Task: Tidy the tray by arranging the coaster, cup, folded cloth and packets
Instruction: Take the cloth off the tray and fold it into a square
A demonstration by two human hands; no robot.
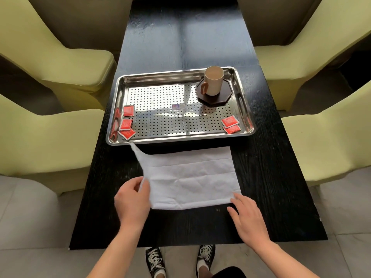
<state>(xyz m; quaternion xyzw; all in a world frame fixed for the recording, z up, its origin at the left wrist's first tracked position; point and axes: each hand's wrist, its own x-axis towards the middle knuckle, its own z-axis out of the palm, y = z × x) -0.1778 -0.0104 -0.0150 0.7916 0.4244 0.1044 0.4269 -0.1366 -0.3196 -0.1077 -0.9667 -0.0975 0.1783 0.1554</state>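
Black wood-grain table [273, 197], long and narrow, running away from the camera. A join line crosses the top at about the far rim of the tray. Two things lie directly on it. Steel tray [180, 138]: set crosswise at mid-table, long sides parallel to the near edge, close to the left edge, wider bare strip on the right. White cloth [190, 177]: between tray and near edge, creased, right side flat on the top, left side raised, far-left corner reaching the tray's near rim.
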